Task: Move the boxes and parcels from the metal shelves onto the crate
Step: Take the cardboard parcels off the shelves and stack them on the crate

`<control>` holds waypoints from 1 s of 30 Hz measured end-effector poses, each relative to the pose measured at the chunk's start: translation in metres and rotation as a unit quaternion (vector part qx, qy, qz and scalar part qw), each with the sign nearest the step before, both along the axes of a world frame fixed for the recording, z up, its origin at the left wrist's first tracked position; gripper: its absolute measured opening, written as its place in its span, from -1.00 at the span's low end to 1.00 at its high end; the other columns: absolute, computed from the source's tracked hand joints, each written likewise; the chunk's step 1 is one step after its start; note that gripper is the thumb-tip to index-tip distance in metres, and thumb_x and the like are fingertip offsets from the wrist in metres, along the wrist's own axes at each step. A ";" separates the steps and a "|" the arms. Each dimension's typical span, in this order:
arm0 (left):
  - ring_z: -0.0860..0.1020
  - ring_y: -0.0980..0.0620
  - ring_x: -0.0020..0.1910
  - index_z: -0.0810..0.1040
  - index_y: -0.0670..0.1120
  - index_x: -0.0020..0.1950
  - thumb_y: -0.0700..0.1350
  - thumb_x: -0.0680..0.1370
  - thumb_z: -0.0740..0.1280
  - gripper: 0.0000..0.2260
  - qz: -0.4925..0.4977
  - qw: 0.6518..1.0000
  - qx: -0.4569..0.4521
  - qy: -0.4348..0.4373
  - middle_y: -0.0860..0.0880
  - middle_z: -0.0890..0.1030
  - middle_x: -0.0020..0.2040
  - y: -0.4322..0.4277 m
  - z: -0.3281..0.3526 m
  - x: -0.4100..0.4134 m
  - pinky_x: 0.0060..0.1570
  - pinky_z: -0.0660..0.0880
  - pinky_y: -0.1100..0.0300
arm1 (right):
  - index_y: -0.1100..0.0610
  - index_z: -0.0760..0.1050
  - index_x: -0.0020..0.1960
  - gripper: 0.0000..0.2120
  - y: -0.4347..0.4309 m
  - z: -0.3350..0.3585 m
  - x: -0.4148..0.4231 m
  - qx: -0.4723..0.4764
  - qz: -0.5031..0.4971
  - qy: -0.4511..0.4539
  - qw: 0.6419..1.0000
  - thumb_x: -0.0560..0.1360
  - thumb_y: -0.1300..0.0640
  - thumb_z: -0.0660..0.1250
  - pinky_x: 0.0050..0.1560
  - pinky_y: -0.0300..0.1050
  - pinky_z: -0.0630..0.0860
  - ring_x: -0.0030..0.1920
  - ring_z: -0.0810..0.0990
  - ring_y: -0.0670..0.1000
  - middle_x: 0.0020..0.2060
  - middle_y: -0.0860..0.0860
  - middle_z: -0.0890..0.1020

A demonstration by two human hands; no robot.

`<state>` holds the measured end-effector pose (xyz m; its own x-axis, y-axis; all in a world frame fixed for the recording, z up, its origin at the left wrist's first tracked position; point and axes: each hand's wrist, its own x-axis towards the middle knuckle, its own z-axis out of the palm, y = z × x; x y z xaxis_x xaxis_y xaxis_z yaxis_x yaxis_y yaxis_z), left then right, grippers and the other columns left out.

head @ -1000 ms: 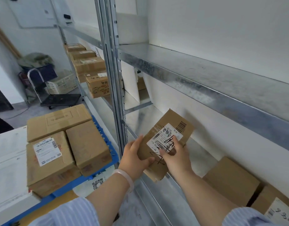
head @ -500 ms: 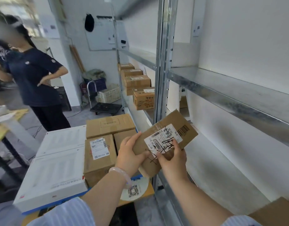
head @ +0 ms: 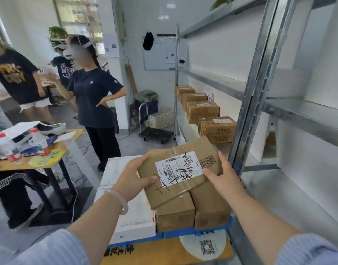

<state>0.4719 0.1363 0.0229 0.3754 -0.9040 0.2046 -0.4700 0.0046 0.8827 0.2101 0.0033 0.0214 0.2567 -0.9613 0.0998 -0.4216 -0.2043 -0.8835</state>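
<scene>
A person in a dark navy shirt [head: 93, 96] is standing to my left, wearing a white headset and resting one hand on the hip. Another person in a black printed shirt [head: 13, 77] is standing further left. Plastic bottles [head: 39, 140] with red caps are sitting among papers on a wooden worktop [head: 68, 138]. A black cap [head: 148, 41] is hanging at the corner of a whiteboard [head: 158, 54] on the far wall. Below, a white basket [head: 160, 117] is sitting behind a black platform trolley [head: 155, 133].

brown parcel [head: 180, 170], blue crate [head: 193, 233], white-striped blue sleeve [head: 49, 249]
</scene>
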 end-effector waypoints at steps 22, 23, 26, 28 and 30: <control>0.20 0.00 0.44 0.24 0.12 0.51 0.07 0.25 0.61 -0.10 0.134 0.983 0.101 -0.072 0.11 0.03 0.52 0.018 -0.040 0.211 0.43 0.24 0.01 | -0.14 -0.06 0.56 -0.08 0.017 -0.053 0.251 0.038 0.084 0.020 0.995 0.41 -0.12 0.46 0.32 -0.18 0.12 0.48 0.15 -0.10 0.50 -0.15 0.19; 0.22 0.02 0.42 0.24 0.11 0.51 0.05 0.25 0.62 -0.09 0.135 0.984 0.100 -0.066 0.11 0.04 0.52 0.012 -0.043 0.217 0.42 0.26 0.03 | -0.13 -0.05 0.56 -0.09 0.010 -0.056 0.256 0.039 0.087 0.030 0.995 0.42 -0.12 0.45 0.32 -0.18 0.14 0.48 0.16 -0.09 0.50 -0.15 0.20; 0.29 0.10 0.31 0.30 0.07 0.48 0.01 0.25 0.62 -0.14 0.142 0.984 0.096 -0.048 0.06 0.12 0.47 -0.009 -0.052 0.233 0.36 0.28 0.20 | -0.11 -0.03 0.57 -0.14 -0.015 -0.063 0.272 0.046 0.093 0.054 0.993 0.46 -0.11 0.42 0.31 -0.19 0.17 0.47 0.19 -0.07 0.49 -0.12 0.24; 0.27 0.14 0.22 0.36 0.10 0.43 0.00 0.24 0.63 -0.19 0.157 0.982 0.094 -0.044 0.03 0.15 0.44 -0.024 -0.058 0.244 0.27 0.25 0.30 | -0.10 -0.01 0.57 -0.19 -0.034 -0.066 0.283 0.046 0.099 0.076 0.991 0.48 -0.10 0.39 0.27 -0.21 0.20 0.45 0.24 -0.05 0.47 -0.11 0.28; 0.26 0.15 0.18 0.40 0.14 0.38 0.00 0.23 0.63 -0.24 0.170 0.980 0.100 -0.037 0.02 0.16 0.42 -0.040 -0.065 0.255 0.22 0.23 0.33 | -0.08 0.02 0.57 -0.25 -0.052 -0.070 0.294 0.035 0.102 0.109 0.988 0.51 -0.10 0.35 0.24 -0.21 0.24 0.41 0.30 -0.03 0.44 -0.09 0.34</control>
<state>0.7272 0.0966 -0.0417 0.6533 -0.7535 0.0743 -0.4768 -0.3333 0.8134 0.5037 -0.0485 -0.0484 0.4534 -0.8903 -0.0435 -0.5599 -0.2465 -0.7910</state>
